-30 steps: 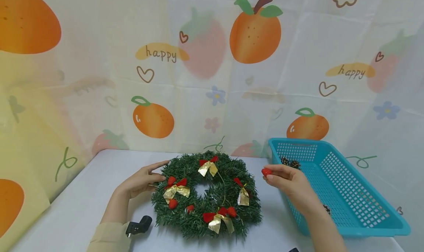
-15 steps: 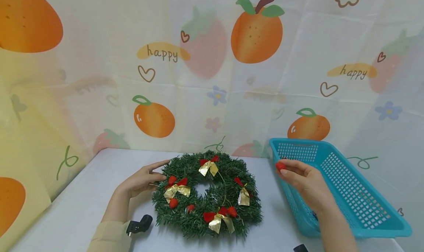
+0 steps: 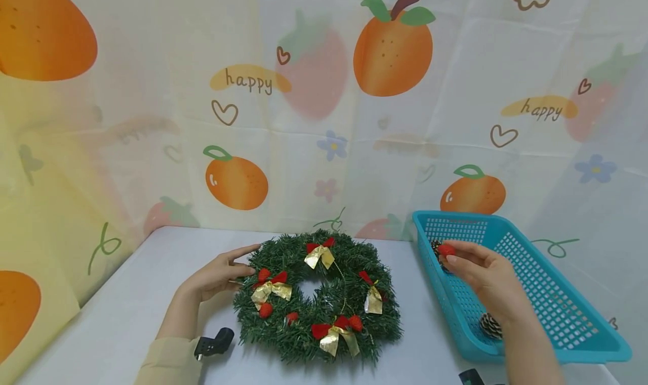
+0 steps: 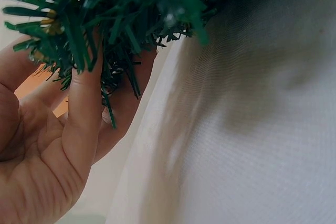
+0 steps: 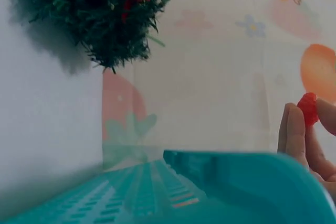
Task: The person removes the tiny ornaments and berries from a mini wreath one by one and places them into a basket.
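A green wreath (image 3: 367,255) with gold-and-red bows and several red berry ornaments lies on the table. At its left edge, my left hand (image 3: 215,275) touches the greenery with extended fingers; in the left wrist view, sprigs hide their tips. Over the near left part of the turquoise basket (image 3: 440,300), my right hand (image 3: 486,275) pinches a small red berry ornament (image 3: 446,250) between thumb and fingers. The right wrist view shows that red berry ornament (image 5: 308,109) at the fingertips, above the basket's rim. Pine cones (image 3: 491,325) sit inside the basket.
The white-covered table (image 3: 121,317) extends left of the wreath. A printed curtain (image 3: 314,126) hangs behind it. A black wrist camera (image 3: 215,343) sticks out from the left sleeve. The basket's raised rim stands right of the wreath.
My right hand has moved rightward from beside the wreath to over the basket, carrying the red berry ornament. The left hand and the wreath stay in place.
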Demonstrator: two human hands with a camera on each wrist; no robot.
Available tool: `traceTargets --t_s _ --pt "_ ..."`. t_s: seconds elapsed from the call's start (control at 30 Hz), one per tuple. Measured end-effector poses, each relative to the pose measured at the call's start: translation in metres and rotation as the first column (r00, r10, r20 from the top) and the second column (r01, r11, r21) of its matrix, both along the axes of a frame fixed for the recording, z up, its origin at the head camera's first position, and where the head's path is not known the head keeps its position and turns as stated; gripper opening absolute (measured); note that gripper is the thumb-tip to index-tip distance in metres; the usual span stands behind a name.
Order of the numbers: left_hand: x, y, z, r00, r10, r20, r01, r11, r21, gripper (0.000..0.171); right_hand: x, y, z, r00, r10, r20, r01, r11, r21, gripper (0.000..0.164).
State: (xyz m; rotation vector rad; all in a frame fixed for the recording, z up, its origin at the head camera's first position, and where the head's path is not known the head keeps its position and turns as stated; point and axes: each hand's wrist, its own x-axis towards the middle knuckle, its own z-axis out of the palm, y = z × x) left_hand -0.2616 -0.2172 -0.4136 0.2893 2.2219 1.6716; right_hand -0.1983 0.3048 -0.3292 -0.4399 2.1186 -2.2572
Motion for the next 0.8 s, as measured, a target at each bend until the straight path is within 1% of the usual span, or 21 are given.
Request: traceTargets --t_s 0.17,0.4,0.53,0.7,0.8 --pt "0.000 0.000 0.001 1.000 -0.004 0.002 0.004 1.000 -0.001 0.076 0.000 0.009 0.001 1.000 -0.024 0.020 0.025 0.999 -0.026 0.030" --pt "0.000 0.000 0.000 1.000 0.007 0.000 -0.007 1.000 -0.011 0.076 -0.001 0.019 0.004 0.997 -0.045 0.063 0.048 0.997 -0.059 0.029" --pt "-0.001 0.000 0.000 1.000 0.000 -0.004 0.000 1.000 -0.008 0.076 -0.002 0.025 0.005 0.997 -0.043 0.064 0.049 0.995 -0.085 0.030" --pt "0.000 0.000 0.000 1.000 -0.002 -0.005 0.002 1.000 -0.009 0.076 -0.002 0.032 0.005 0.996 -0.059 0.065 0.064 0.995 -0.074 0.030" --pt "0.000 0.000 0.000 1.000 -0.004 -0.007 0.004 1.000 -0.008 0.076 -0.003 0.035 0.005 0.993 -0.086 0.079 0.091 0.994 -0.053 0.029"
